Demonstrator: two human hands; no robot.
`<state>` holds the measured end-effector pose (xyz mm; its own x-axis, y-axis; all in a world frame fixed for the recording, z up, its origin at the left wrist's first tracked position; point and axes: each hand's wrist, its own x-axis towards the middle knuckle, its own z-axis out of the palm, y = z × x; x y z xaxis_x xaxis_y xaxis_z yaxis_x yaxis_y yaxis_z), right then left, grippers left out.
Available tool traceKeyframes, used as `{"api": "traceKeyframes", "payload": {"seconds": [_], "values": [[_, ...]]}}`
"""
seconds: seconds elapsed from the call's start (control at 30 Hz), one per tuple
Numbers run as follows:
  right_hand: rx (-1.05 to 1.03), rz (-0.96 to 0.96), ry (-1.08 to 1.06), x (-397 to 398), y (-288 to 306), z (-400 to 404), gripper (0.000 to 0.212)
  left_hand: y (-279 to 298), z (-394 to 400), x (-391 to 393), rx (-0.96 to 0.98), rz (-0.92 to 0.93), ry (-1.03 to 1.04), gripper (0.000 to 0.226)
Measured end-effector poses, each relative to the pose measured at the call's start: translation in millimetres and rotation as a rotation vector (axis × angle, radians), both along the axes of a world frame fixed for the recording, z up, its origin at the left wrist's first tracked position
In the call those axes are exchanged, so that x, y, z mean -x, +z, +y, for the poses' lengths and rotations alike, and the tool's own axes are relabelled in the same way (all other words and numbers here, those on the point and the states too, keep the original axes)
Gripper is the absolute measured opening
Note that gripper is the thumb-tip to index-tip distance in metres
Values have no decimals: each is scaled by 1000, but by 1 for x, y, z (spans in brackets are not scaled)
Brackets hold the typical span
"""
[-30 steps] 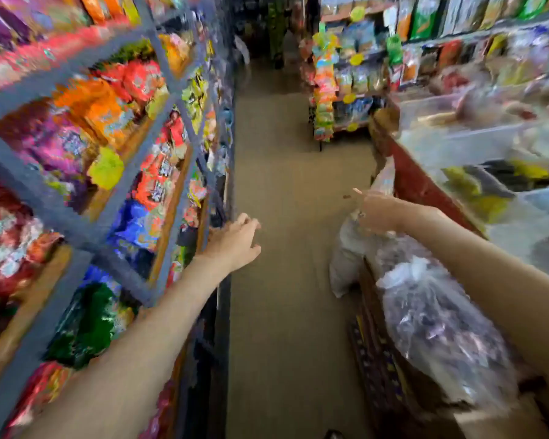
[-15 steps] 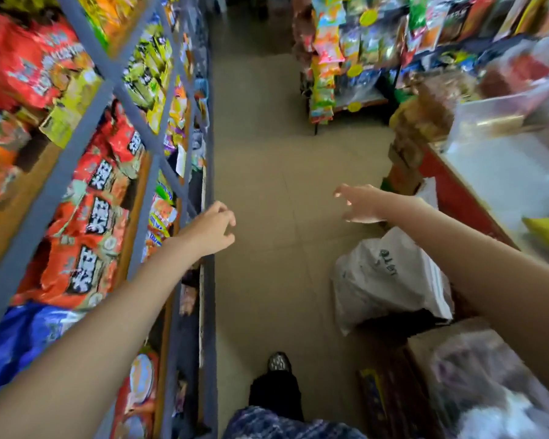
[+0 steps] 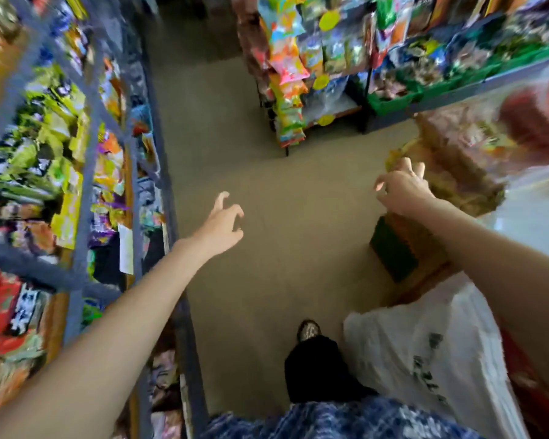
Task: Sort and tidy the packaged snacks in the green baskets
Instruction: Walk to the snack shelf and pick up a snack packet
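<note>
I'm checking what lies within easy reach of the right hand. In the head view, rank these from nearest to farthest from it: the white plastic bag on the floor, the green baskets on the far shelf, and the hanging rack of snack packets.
From the right hand:
1. White plastic bag, on the floor below it, by the person's leg.
2. Hanging rack of snack packets, ahead across the aisle, to its left.
3. Green baskets, on the far shelf behind the rack.
</note>
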<state>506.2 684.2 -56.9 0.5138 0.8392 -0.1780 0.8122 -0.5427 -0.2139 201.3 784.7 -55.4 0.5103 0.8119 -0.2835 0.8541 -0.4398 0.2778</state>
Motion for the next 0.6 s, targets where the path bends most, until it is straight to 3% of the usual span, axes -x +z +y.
{"api": "traceKeyframes", "payload": {"seconds": [0.13,0.37,0.6], "values": [[24,57,-66,-54,-3,113,27,16,119,-59,-102,38,45,32],[-126,18,109,-157,30,291,26,19,315,-185,-135,117,-87,26],[-138,20,-214,-356,7,378,23,3,490,-413,-198,81,-425,29]]}}
